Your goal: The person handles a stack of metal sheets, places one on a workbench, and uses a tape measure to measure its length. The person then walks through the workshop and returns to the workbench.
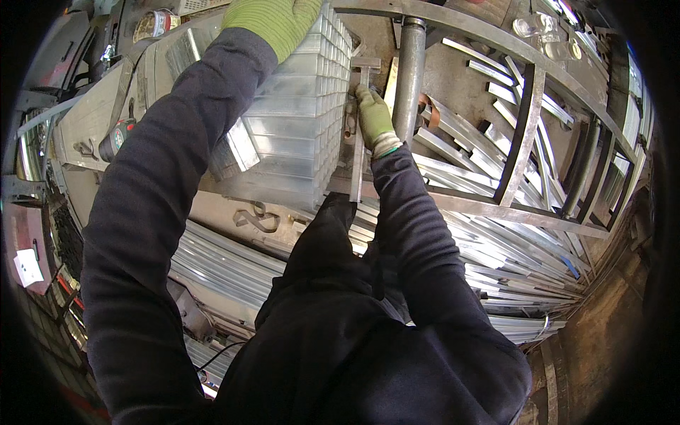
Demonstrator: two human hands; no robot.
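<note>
My left hand (273, 25), in a green glove, lies over the top of a neat stack of shiny square metal tubes (290, 134). Its fingers run off the upper edge, so their pose is hidden. Just beyond the stack's right end, my right hand (375, 119) wears a green glove with a pale cuff. Its fingers are curled around a narrow grey metal bar (358, 166) that runs along the tube ends. A short loose metal piece (242, 145) leans against the stack's left side.
A steel roller frame with a round roller (409, 78) stretches away to the right. Many loose metal lengths (489, 234) lie below and beyond it. On the bench at left rests a power drill (117, 138). Long metal profiles (219, 262) lie near my legs.
</note>
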